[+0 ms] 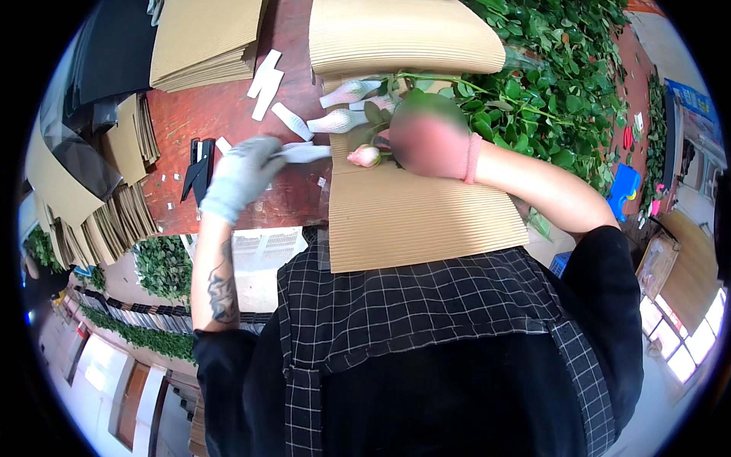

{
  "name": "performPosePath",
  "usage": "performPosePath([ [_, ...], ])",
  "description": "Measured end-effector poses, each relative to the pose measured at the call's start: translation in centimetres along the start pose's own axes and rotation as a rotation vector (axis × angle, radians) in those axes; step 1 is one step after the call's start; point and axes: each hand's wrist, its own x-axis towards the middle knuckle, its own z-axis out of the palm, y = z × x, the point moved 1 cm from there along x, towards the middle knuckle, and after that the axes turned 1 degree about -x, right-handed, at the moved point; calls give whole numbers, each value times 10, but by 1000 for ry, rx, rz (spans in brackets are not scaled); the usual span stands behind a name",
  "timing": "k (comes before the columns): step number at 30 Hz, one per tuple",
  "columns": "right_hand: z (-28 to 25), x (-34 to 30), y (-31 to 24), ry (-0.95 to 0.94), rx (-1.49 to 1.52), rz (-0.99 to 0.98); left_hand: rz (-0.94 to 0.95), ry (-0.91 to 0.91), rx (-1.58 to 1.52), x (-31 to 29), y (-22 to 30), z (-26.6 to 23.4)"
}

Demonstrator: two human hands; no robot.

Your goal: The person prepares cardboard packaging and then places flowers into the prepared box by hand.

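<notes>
My left hand (245,175), in a grey-white glove, has its fingers closed on the end of a white mesh sleeve (306,153) at the table's edge of the cardboard. In a pink glove, my right hand (430,141) is over the corrugated cardboard (426,217); a blur covers its fingers. A pale pink rose (364,156) sticks out beside it, bare of any sleeve, its stem running into that hand. Just beyond lie several sleeved roses (337,121), heads to the left, with leafy stems to the right. Another loose mesh sleeve (292,122) lies near the left hand.
A black stapler (199,171) rests on the red table (183,114) left of my left hand. White strips (266,85) lie further back. Cardboard stacks (205,46) stand at left, a rolled-edge sheet (403,38) behind. Leafy stems (563,99) heap at right, near a blue tool (624,190).
</notes>
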Motion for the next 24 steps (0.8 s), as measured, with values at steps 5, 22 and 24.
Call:
performPosePath([
  [5, -21, 21, -31, -286, -230, 165, 123, -19, -260, 7, 50, -39],
  [22, -2, 58, -39, -130, -362, 87, 189, -435, -336, 30, 80, 8],
  [24, -5, 61, -41, -221, -337, 115, 179, -446, -371, 30, 83, 5],
])
